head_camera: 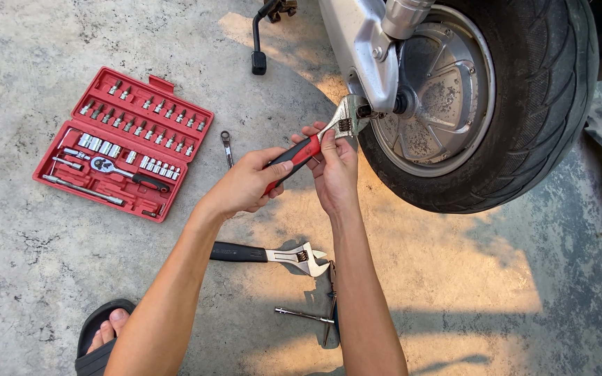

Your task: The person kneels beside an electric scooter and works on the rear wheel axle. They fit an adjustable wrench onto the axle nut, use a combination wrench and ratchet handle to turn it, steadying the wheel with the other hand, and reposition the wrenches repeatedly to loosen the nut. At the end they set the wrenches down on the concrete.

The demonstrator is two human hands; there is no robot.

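Partly hidden: wrench point(318, 143) behind both hands point(290, 177).

Adjustable wrench point(318, 139): bright, smooth metal head; handle sleeved in red and black grip, matt. Second adjustable wrench point(273, 255) on the ground: polished metal head, black matt grip. Socket set case point(123, 143): red moulded plastic, slight sheen; contents are shiny chromed metal. Small spanner point(227, 147): bare grey metal. Tyre point(545, 104): black rubber, matt, dusty. Wheel hub point(447, 90): cast grey metal, dull, speckled with dirt. Swing arm point(364, 49): smooth silver metal. Ground point(468, 278): rough, mottled concrete. Sandal point(99, 341): black, matt
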